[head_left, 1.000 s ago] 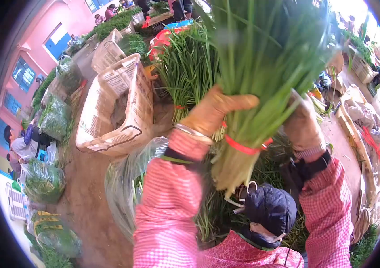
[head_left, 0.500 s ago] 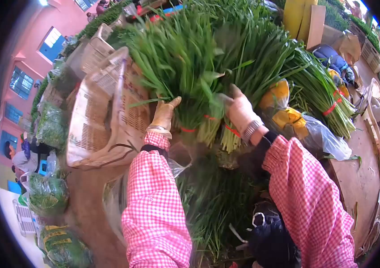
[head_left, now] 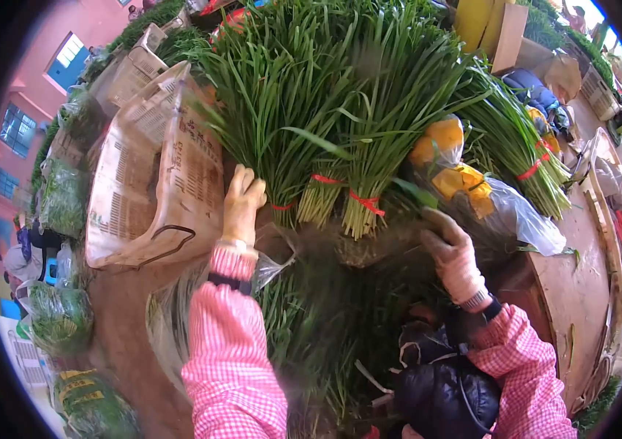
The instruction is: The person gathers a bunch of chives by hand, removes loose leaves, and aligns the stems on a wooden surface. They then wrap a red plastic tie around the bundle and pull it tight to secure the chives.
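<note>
Long green leafy bundles (head_left: 369,132) lie side by side at the top centre, pale stalks toward me, bound with red ties (head_left: 366,203). My left hand (head_left: 246,192), in a pale glove, is beside the leftmost bundle's stalks, its fingers bent and close together; whether it holds anything is unclear. Right of the bundles, my right hand (head_left: 446,240), also gloved, is apart from the stalks, its fingers bent near a loose green leaf (head_left: 417,193). Whether it touches that leaf cannot be made out. Below lie more loose greens (head_left: 325,329).
A dirty pale plastic crate (head_left: 201,164) stands at left. Another tied bundle (head_left: 523,146) lies at right, beside yellow cloth in clear plastic (head_left: 464,183). A wooden board (head_left: 581,285) is at right. Bagged greens (head_left: 58,314) and people are at far left.
My right hand has come away from the bundles, down and to the right. My left hand has shifted slightly left and down. The stalk ends and red ties show more fully.
</note>
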The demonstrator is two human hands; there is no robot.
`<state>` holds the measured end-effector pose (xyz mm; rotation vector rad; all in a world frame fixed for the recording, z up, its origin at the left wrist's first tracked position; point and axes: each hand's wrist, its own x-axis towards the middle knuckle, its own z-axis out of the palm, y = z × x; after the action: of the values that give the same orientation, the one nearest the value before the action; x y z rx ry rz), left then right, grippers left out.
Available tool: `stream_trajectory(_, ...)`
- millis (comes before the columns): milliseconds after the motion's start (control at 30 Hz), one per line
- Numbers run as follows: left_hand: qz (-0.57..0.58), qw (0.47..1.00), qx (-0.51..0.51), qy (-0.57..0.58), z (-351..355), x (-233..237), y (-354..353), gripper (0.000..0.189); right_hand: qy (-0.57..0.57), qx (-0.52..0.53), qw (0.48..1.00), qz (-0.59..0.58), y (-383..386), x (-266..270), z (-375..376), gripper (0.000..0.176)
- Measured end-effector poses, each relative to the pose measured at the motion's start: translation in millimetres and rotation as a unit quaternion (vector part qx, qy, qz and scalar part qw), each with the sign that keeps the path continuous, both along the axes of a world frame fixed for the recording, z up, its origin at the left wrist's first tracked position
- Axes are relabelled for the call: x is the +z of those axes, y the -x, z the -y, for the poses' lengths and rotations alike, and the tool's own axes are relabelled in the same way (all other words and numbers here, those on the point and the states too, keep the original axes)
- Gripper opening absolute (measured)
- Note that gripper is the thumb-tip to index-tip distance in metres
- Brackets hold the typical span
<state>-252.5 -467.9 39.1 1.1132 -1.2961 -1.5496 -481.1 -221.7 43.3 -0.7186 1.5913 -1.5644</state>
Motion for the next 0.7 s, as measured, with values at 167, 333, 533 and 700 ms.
stream_trajectory(167,-0.008,1.000,-0.013,0.008,-123.4,29.1,-85.6,0.049,-0.050,0.008,0.999,0.010,19.1,38.8,-57.8,0.028)
stream_trajectory(333,0.055,0.987,0.149,-0.040,-244.0,60.7,-197.0,0.039,-0.041,0.033,0.998,-0.045,31.3,70.8,-80.6,0.029)
stream_trajectory(533,0.100,0.949,0.290,-0.075,-346.0,49.1,-289.1,0.039,-0.058,0.320,0.903,-0.282,-47.0,160.4,-61.3,0.032)
stream_trajectory(700,0.117,0.973,0.180,-0.083,-401.2,-1.7,-328.0,0.034,0.082,0.448,0.828,-0.327,-172.0,152.3,-54.9,0.028)
